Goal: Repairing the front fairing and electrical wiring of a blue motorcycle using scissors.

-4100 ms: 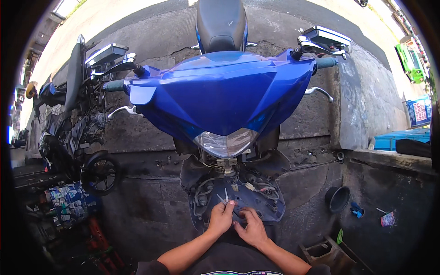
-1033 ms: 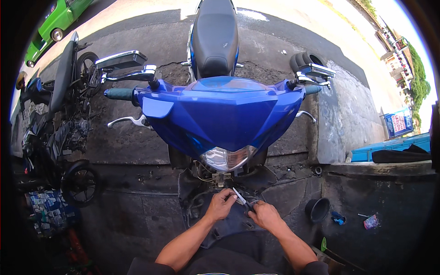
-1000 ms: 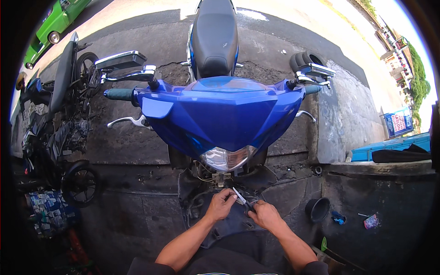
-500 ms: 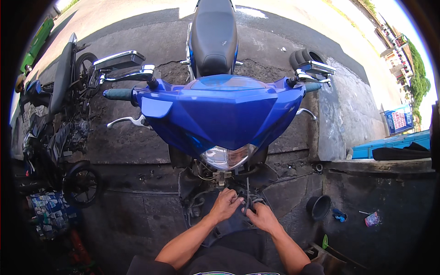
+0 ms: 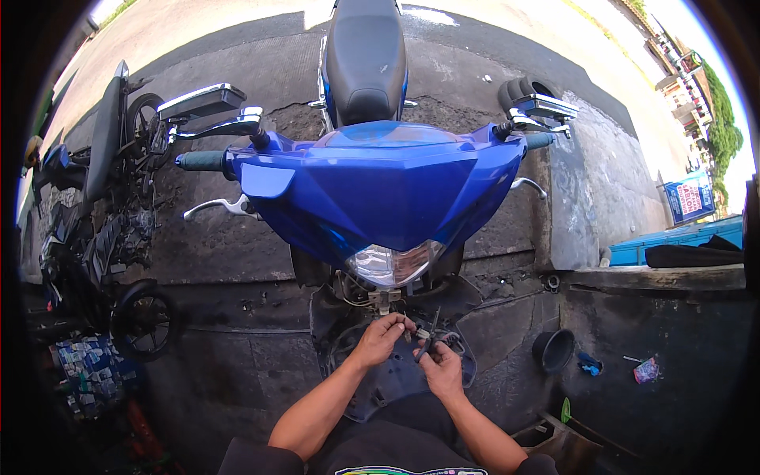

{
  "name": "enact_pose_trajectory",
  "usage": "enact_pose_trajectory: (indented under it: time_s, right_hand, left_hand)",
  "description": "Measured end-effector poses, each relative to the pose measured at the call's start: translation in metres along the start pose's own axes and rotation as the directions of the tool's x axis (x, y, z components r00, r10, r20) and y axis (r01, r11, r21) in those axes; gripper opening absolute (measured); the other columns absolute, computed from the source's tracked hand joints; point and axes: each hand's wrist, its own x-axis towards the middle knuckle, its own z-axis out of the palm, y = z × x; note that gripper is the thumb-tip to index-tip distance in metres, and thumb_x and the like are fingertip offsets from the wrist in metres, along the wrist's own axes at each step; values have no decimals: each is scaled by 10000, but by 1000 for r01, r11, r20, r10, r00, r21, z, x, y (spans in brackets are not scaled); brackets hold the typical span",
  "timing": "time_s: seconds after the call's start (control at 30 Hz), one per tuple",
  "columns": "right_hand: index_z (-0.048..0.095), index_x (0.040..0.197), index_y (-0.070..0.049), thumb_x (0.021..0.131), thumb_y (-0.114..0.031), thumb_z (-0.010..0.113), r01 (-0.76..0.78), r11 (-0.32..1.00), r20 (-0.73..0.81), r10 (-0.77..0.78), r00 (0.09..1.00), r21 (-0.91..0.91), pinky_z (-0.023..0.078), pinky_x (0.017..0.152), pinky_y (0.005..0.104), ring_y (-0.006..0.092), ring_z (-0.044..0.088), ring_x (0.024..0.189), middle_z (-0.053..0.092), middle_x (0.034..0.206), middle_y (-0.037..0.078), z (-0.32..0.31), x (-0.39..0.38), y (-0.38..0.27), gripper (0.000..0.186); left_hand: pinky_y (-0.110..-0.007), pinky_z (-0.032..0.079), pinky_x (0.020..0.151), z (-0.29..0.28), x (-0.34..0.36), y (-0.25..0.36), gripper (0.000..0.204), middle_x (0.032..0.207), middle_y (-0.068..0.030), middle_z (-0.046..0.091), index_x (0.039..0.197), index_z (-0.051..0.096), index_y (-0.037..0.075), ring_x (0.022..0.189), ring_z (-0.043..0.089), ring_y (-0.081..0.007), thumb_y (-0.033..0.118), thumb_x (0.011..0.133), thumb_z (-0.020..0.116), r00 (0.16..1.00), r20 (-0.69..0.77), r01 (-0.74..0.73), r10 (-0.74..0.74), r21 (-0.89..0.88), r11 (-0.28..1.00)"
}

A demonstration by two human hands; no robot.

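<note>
The blue motor scooter (image 5: 388, 198) faces me, its front low section opened up below the headlight (image 5: 396, 264). In front of the exposed wiring (image 5: 383, 301), my left hand (image 5: 381, 339) is closed in a pinch on a thin wire end (image 5: 408, 332). Beside it, my right hand (image 5: 441, 372) is closed round a slim dark tool (image 5: 435, 323) that resembles scissors, its narrow end pointing up and away from me. A small pale piece shows between the two hands; its kind is too small to tell. A dark body panel (image 5: 368, 400) lies beneath my hands.
A black motorcycle (image 5: 103, 214) stands at the left. To the right are a black bucket (image 5: 552, 351), a blue cloth-like item (image 5: 590, 364) and a small colourful packet (image 5: 646, 370). Stacked tyres (image 5: 526, 93) stand beyond the scooter. A raised ledge (image 5: 665, 277) runs along the right.
My hands have moved slightly up and a little apart, showing the wire end and pale piece. The tool now tilts more to the right. My view has shifted slightly.
</note>
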Motion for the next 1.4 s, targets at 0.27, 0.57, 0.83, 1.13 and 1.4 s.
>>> enact_pose_trajectory:
  time_s: [0.27, 0.57, 0.83, 1.13, 1.4]
  right_hand:
    - [621, 849, 50, 774, -55, 708, 430, 781, -68, -511, 857, -453, 425, 569, 315, 207, 552, 592, 544, 798, 118, 23, 14, -7, 155]
    - [603, 818, 59, 774, -60, 702, 420, 751, -64, -520, 852, -508, 397, 533, 341, 233, 525, 575, 516, 752, 127, 15, 24, -19, 161]
    - [619, 865, 58, 795, -78, 704, 382, 812, -23, -436, 900, -441, 417, 559, 342, 206, 543, 605, 547, 749, 106, 3, 35, -10, 175]
    - [683, 969, 38, 842, -93, 733, 54, 997, 22, -53, 998, -47, 384, 543, 211, 27, 509, 624, 648, 738, -20, 6, 50, -40, 189]
    - [696, 942, 50, 852, -62, 714, 41, 989, 54, -34, 998, -144, 420, 592, 187, 23, 553, 681, 665, 805, -2, 4, 61, -14, 144]
  left_hand:
    - [-290, 511, 864, 2, 4, 7, 165, 981, -63, 689, 1091, 644, -35, 931, 636, -125, 37, 963, 568, 999, -39, 11, -7, 113, 994]
    - [-292, 524, 827, 17, -3, 11, 183, 960, -75, 693, 1075, 638, -30, 917, 641, -106, -29, 897, 594, 973, -204, -96, 103, 42, 994]
    - [-352, 530, 819, 12, -6, 17, 171, 1013, -147, 700, 1013, 674, -13, 947, 686, -295, 11, 844, 661, 953, -54, -239, 298, 473, 848]
    - [-282, 497, 760, -2, -6, 9, 182, 925, -70, 726, 1078, 695, 17, 833, 623, -94, 112, 961, 594, 992, -125, 1, 29, 231, 973]
    - [-265, 498, 786, -1, -5, 8, 172, 957, -62, 717, 1082, 667, -9, 864, 631, -105, 85, 977, 569, 987, -155, -5, 30, 158, 987]
